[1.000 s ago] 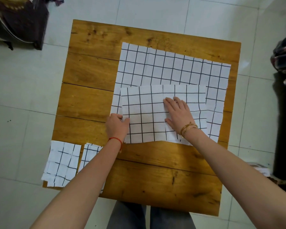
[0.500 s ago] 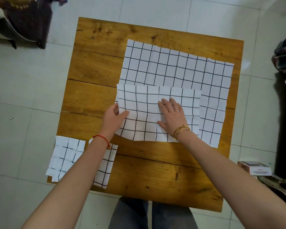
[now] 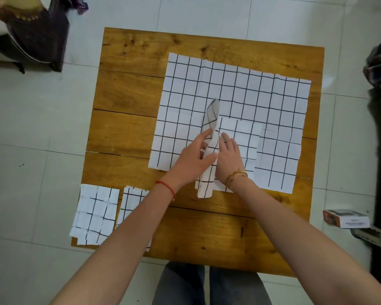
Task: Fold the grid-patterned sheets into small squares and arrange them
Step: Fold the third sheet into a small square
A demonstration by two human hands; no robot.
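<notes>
1. Folding in progress at a wooden table (image 3: 128, 128), seen from the head camera looking straight down.
2. Left hand (image 3: 193, 160) grips the raised half of the folded grid sheet (image 3: 240, 137): thumb on the near side, fingers (image 3: 204, 136) curled round the lifted flap (image 3: 211, 124), which stands up on edge and arcs toward the right.
3. Right hand (image 3: 229, 159) lies flat on the lower half of the same sheet, fingers straight and close together, palm pressing the paper down just right of the lifted flap.
4. The folded sheet sits on top of a larger, unfolded grid sheet (image 3: 240, 89), which is spread flat over the far right part of the table; the near edge of the folded sheet reaches slightly past that of the large one.
5. Two small folded squares lie at the near left corner of the table: the left square (image 3: 95, 214) overhangs the table edge; the second square (image 3: 130, 203), just beside it, is partly hidden under the left forearm.
6. Red thread bracelet (image 3: 166, 187) on the left wrist; gold bangles (image 3: 237, 176) on the right wrist.
7. Small box (image 3: 345, 219) on the tiled floor to the right of the table, well apart from the sheets.
8. Dark furniture (image 3: 37, 34) at the upper left, off the table.
9. Legs in grey trousers (image 3: 185, 285) visible below the near table edge.
</notes>
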